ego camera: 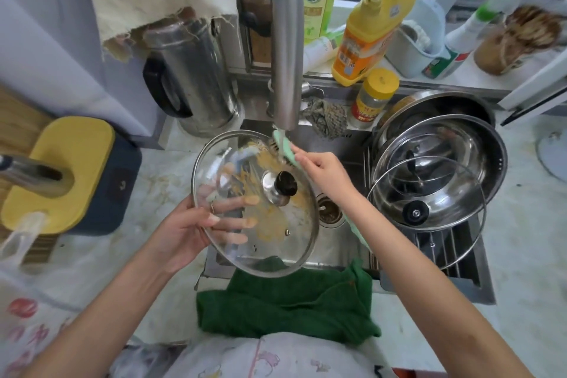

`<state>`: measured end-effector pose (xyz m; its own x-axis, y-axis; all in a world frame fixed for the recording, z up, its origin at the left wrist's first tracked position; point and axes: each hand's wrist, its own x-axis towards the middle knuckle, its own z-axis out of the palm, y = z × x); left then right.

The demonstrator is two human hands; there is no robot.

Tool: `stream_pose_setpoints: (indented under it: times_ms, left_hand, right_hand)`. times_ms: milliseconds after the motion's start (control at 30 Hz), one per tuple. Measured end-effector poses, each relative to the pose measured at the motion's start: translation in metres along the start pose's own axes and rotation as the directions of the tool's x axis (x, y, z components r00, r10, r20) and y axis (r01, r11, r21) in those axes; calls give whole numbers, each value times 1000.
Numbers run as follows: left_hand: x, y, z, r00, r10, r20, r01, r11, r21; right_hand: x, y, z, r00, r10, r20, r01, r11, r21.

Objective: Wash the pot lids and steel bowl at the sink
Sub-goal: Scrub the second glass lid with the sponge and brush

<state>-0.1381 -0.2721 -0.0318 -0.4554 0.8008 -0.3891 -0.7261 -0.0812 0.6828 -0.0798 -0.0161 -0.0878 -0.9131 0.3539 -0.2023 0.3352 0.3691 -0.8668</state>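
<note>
Over the sink [337,252] the left hand [190,233] holds a glass lid [270,224] tilted and smeared with yellowish residue, its fingers showing through the glass from beneath. The right hand [322,172] grips a green-handled brush [283,146] against the lid's far rim, right below the faucet [285,40]. To the right, a steel bowl [491,147] sits on a wire rack [445,252] with a second glass lid [435,190] leaning in it. A green towel [285,304] drapes the sink's near edge.

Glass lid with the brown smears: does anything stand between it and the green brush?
Nothing visible does. The green brush, gripped by the right hand, lies against the glass lid near its upper rim, just under the faucet. The left hand holds the lid from below, fingers showing through the glass.
</note>
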Motion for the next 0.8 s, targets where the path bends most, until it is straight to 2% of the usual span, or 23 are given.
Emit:
stream_pose_setpoints:
  times_ms: [133, 200, 300, 400, 467, 500, 567, 633, 700, 733, 800]
  left_hand:
    - [1, -2, 2, 998, 7, -59, -8, 1000, -26]
    - [2, -2, 1, 999, 10, -52, -13, 999, -52]
    - [2, -3, 4, 998, -1, -64, -2, 999, -53]
    - [2, -5, -1, 1000, -1, -7, 1, 999, -53]
    - [6, -8, -14, 998, -32, 45, 39, 985, -170]
    - [7, -10, -19, 993, -39, 111, 67, 963, -262]
    - [1, -16, -32, 981, -66, 182, 141, 885, -444]
    - [-2, -21, -34, 967, -96, 236, 207, 836, -508]
    - [-1, -18, -33, 957, -48, 285, 196, 834, -516]
    - [2, -17, -34, 957, -33, 288, 183, 838, -514]
    - [6, -16, -36, 963, -35, 266, 171, 845, -506]
  right_hand:
    - [-6, -8, 1, 1000, -29, 3, 29, 997, 78]
    - [-7, -13, -2, 997, -27, 68, 24, 999, 35]
    - [0, -9, -12, 999, 23, 30, -24, 999, 33]
    - [-1, -18, -4, 996, -26, 86, 17, 995, 102]
    - [-3, -21, 1, 991, -25, 130, 19, 999, 43]
    - [-3, -19, -1, 994, -2, 108, 2, 1000, -4]
    - [0, -10, -7, 994, 105, -6, -105, 991, -81]
    - [-10, -7, -11, 950, 305, -63, -300, 951, 73]
    - [-26, -1, -9, 878, 477, 41, -471, 846, 250]
    - [-36, 0, -6, 847, 520, 114, -530, 804, 270]
    - [-49, 19, -2, 836, 504, 217, -549, 763, 342]
